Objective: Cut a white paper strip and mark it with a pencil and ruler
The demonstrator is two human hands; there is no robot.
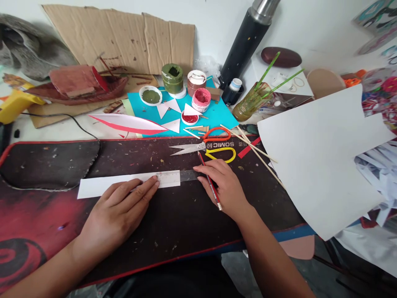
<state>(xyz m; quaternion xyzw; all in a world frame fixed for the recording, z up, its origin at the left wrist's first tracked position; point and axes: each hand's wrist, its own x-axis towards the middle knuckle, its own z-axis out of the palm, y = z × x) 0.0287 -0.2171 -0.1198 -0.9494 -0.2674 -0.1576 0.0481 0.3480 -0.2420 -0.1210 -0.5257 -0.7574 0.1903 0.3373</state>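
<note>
My left hand (119, 211) lies with its fingers stretched out, pressing on a long white paper strip (93, 188). From the strip's right end sticks out a clear plastic ruler (187, 175), partly hidden by my left fingers. My right hand (228, 188) is closed around a red and black pencil (216, 194), its tip pointing away from me and its eraser end towards me. The thumb and fingertips of that hand are at the ruler's right end. Just beyond the pencil tip, scissors (200, 146) with one orange and one yellow handle lie with blades slightly apart.
Paint jars (172, 80) and white paper triangles (171, 125) stand or lie on blue paper (145, 101). A model boat (77, 93) sits at the back left. To the right are thin wooden sticks (259, 147), a large white sheet (316, 165) and a brush jar (249, 103).
</note>
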